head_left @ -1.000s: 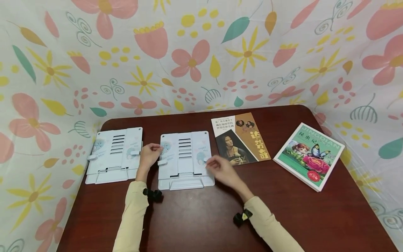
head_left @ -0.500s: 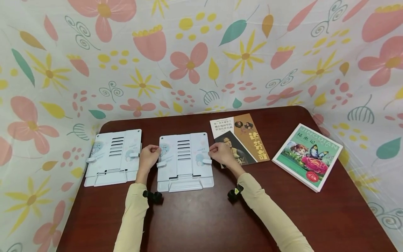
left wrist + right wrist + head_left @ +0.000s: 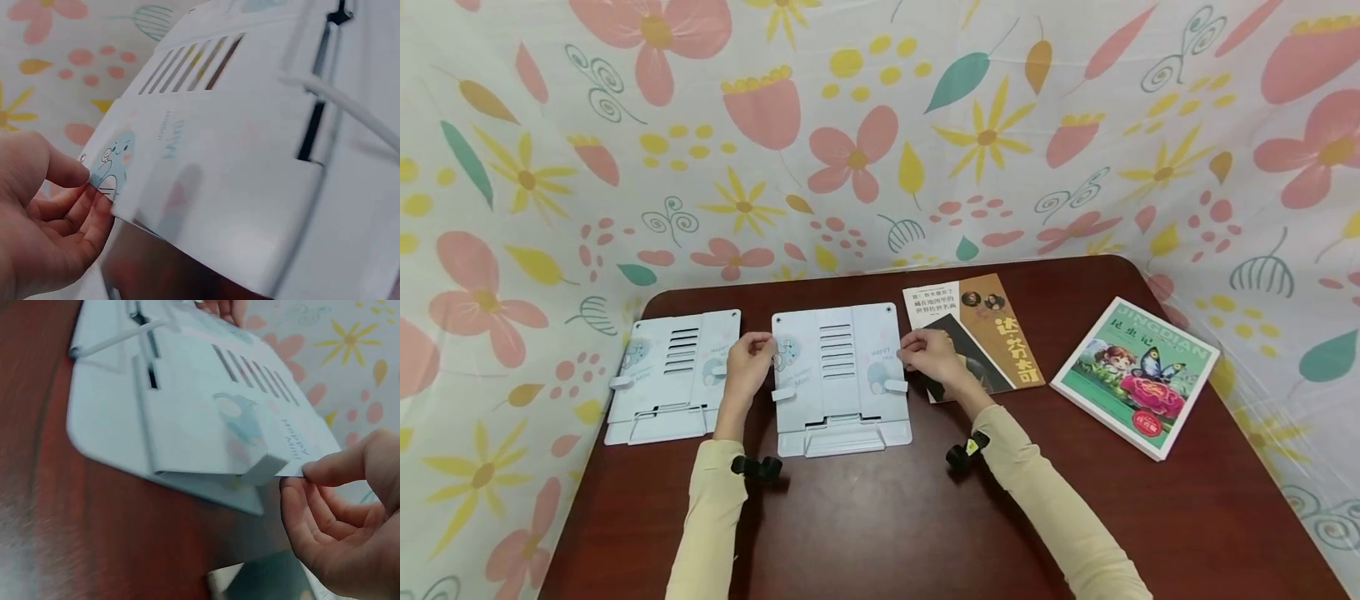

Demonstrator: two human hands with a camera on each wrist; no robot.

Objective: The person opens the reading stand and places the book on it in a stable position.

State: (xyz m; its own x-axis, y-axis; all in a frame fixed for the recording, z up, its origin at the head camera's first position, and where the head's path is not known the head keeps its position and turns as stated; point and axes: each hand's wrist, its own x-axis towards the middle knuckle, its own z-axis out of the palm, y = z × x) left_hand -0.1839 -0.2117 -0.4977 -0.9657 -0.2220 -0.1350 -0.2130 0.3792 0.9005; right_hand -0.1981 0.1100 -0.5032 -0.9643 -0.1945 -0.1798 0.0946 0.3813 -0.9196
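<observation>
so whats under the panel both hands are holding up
Under the raised panel, the right wrist view shows a strip of pale base plate above the brown table. The panel covers the rest, so anything deeper in cannot be seen.

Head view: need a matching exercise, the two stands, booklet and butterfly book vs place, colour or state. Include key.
Column 1
1. central book stand
2. butterfly book
3. booklet
4. other book stand

Column 2
A. brown, white and black cover
B. leftmost of the four
C. pinched at its side edges by the left hand and right hand
D. rightmost of the four

Pairs: 1-C, 2-D, 3-A, 4-B
</observation>
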